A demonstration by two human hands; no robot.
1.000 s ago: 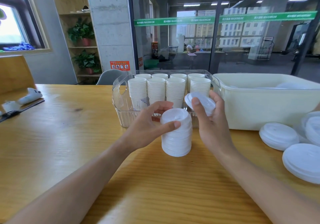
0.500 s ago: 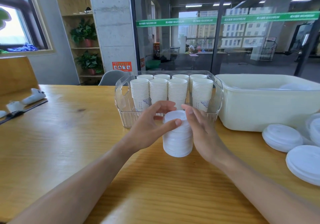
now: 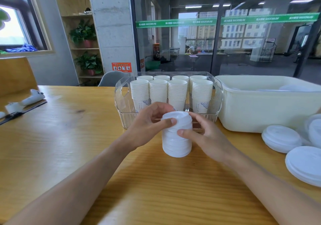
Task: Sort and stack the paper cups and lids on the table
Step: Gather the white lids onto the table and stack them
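Single head-worn view, wide-angle, looking forward and slightly down across wooden table [image 3: 52,146]. Table close beneath camera; edges probably bowed by lens. Glass wall [image 3: 225,33] beyond table.

- wooden table [image 3: 52,146] fills most of the lower frame, light grain
- white controller-looking gadget [image 3: 33,97] at the left edge, sitting on a dark flat thing [image 3: 22,112], can't tell what exactly
- grey chair [image 3: 111,78] back poking up behind the table, centre-left
- wooden shelf [image 3: 78,33] upper left with two potted plants [image 3: 83,33], one above the other
- concrete pillar [image 3: 112,24] with an orange sign [image 3: 121,67] low on it
- glass wall with a green MAXIMUM stripe [image 3: 225,21] across the top right
- window [image 3: 13,24] far upper left
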